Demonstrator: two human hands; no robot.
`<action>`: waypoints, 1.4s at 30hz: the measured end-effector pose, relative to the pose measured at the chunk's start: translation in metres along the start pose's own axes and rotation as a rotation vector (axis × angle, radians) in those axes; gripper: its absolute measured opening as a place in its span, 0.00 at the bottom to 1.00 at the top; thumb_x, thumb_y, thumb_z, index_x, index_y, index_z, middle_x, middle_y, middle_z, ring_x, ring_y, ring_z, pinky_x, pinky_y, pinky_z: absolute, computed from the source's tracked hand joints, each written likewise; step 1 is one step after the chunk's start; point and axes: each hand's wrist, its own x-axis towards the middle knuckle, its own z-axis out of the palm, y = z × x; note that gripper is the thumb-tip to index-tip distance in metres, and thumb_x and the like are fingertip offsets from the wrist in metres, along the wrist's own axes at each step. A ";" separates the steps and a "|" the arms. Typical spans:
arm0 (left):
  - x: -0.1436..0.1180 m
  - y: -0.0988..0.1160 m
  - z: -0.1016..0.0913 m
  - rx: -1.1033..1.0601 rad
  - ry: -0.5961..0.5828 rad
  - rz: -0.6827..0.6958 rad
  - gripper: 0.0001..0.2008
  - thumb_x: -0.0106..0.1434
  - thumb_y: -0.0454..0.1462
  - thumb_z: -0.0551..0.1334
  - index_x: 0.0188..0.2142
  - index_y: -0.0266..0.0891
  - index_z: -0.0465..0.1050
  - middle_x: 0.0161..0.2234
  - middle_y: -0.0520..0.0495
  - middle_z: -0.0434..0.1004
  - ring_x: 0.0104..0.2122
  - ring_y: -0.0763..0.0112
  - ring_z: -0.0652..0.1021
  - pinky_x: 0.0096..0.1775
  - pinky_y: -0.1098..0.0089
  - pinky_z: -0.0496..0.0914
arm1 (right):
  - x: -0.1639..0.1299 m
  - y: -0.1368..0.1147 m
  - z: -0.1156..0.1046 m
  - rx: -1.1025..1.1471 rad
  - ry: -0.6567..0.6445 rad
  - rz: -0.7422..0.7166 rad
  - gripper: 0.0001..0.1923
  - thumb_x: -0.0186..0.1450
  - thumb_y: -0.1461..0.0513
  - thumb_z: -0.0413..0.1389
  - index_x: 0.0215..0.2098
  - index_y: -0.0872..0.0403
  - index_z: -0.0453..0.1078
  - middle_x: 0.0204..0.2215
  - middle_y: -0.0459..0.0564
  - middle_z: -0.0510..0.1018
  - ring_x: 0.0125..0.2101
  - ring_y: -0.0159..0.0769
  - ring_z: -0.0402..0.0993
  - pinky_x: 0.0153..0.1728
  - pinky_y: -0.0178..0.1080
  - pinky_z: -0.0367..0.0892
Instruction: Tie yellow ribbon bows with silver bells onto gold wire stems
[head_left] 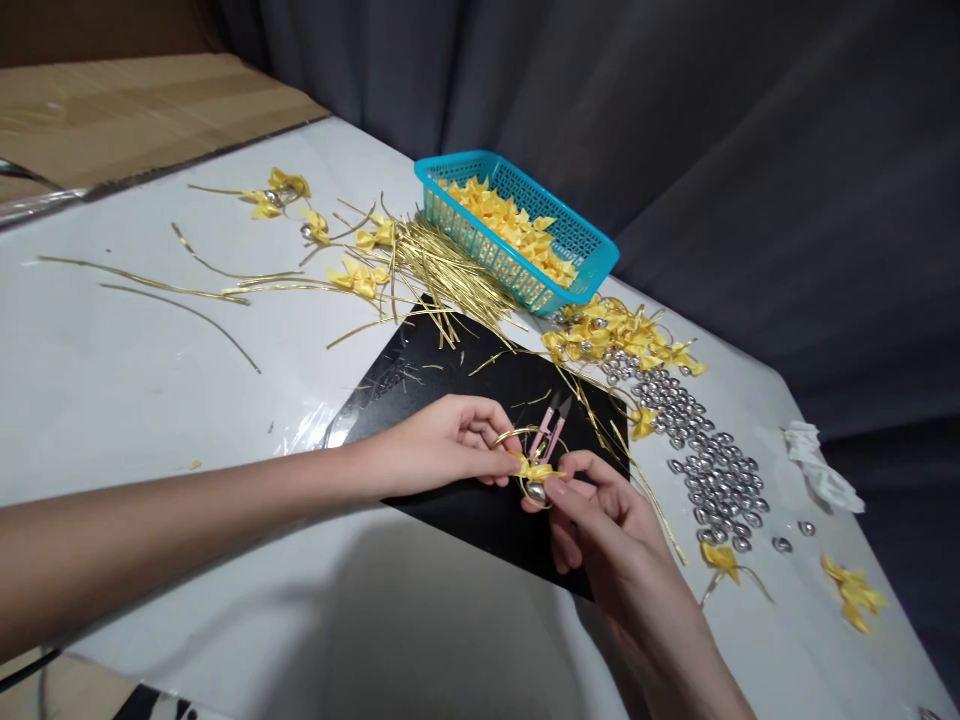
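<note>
Between my two hands is a yellow ribbon bow (pixel 534 468) with a small silver bell (pixel 535 491) below it and a loop of gold wire tie (pixel 517 435) around it. My left hand (pixel 476 440) pinches the bow's left side, its fingers closed. From the right, my right hand (pixel 600 505) pinches the bow beside the bell with thumb and fingers. Just beyond them, small pink-handled thread snips (pixel 553 425) lie on a black mat (pixel 450 400), partly hidden by my fingers and the bow.
A blue basket (pixel 592 275) of yellow bows stands at the back. Beside it lies a pile of gold wire ties (pixel 450 270). Silver bells (pixel 724 480) spread to the right, below finished-looking bows with bells (pixel 622 330). A crumpled white item (pixel 821 465) sits near the right edge.
</note>
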 end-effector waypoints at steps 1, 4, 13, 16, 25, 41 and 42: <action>0.000 0.000 0.000 0.001 -0.001 0.001 0.06 0.53 0.29 0.64 0.26 0.33 0.66 0.20 0.56 0.70 0.22 0.82 0.71 0.29 0.77 0.65 | -0.001 -0.001 0.001 0.001 0.006 -0.011 0.18 0.55 0.55 0.63 0.31 0.55 0.59 0.21 0.46 0.73 0.12 0.19 0.54 0.14 0.24 0.57; 0.000 0.000 -0.001 -0.004 -0.006 0.005 0.06 0.53 0.29 0.63 0.26 0.33 0.66 0.20 0.55 0.71 0.22 0.81 0.72 0.29 0.77 0.66 | -0.004 -0.004 0.005 0.013 0.038 -0.043 0.18 0.54 0.56 0.63 0.31 0.56 0.60 0.22 0.46 0.74 0.13 0.20 0.54 0.15 0.25 0.57; 0.000 0.003 0.000 -0.007 -0.006 -0.018 0.06 0.54 0.29 0.63 0.26 0.33 0.66 0.20 0.56 0.71 0.22 0.81 0.72 0.29 0.77 0.66 | -0.007 -0.008 0.009 0.026 0.106 -0.085 0.18 0.51 0.58 0.65 0.33 0.55 0.63 0.25 0.48 0.77 0.13 0.20 0.54 0.14 0.26 0.55; 0.000 0.003 0.000 0.007 -0.003 -0.027 0.06 0.54 0.29 0.63 0.26 0.33 0.66 0.20 0.55 0.71 0.22 0.81 0.72 0.30 0.77 0.66 | -0.007 -0.008 0.009 0.022 0.125 -0.102 0.17 0.51 0.58 0.65 0.34 0.55 0.64 0.27 0.49 0.78 0.13 0.19 0.54 0.15 0.26 0.56; 0.001 0.002 -0.001 0.022 -0.045 -0.020 0.06 0.53 0.29 0.64 0.28 0.33 0.66 0.20 0.55 0.71 0.22 0.80 0.72 0.30 0.76 0.66 | -0.006 -0.007 0.006 -0.062 0.136 -0.160 0.17 0.53 0.58 0.64 0.37 0.54 0.66 0.38 0.52 0.76 0.15 0.19 0.57 0.16 0.26 0.60; -0.002 0.006 -0.001 -0.017 -0.010 -0.052 0.02 0.55 0.31 0.61 0.29 0.35 0.67 0.23 0.52 0.73 0.26 0.78 0.74 0.33 0.75 0.68 | -0.004 -0.007 -0.006 0.011 0.246 -0.413 0.08 0.57 0.61 0.61 0.33 0.54 0.68 0.33 0.50 0.76 0.17 0.22 0.59 0.19 0.28 0.61; -0.002 0.007 -0.001 -0.015 -0.011 -0.055 0.02 0.55 0.31 0.61 0.30 0.35 0.67 0.23 0.52 0.73 0.25 0.78 0.74 0.33 0.75 0.68 | -0.004 -0.008 -0.007 0.027 0.268 -0.442 0.07 0.58 0.62 0.60 0.33 0.54 0.68 0.33 0.50 0.76 0.17 0.22 0.59 0.19 0.28 0.61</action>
